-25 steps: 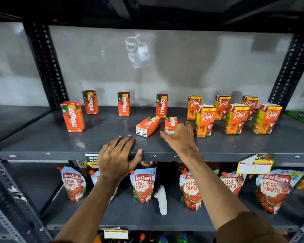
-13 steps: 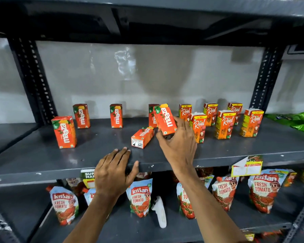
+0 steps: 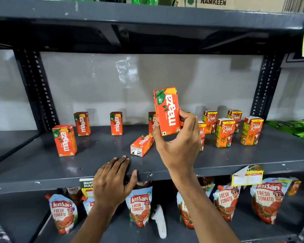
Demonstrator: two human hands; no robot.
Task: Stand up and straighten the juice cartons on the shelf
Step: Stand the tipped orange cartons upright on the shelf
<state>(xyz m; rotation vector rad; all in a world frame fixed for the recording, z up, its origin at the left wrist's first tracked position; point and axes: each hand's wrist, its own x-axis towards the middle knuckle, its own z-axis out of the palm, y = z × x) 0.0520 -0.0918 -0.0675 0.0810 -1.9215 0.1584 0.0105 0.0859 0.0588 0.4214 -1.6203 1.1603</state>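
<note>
At the centre of the frame, the right hand holds an orange Maaza carton upright above the grey shelf, thumb and fingers clasping its lower sides. Just below-left, another Maaza carton lies on its side. The left hand rests flat, grasping nothing, on the shelf edge.

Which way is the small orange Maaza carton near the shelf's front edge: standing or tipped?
Tipped: the small orange Maaza carton lies on its side, white end facing forward.
</note>
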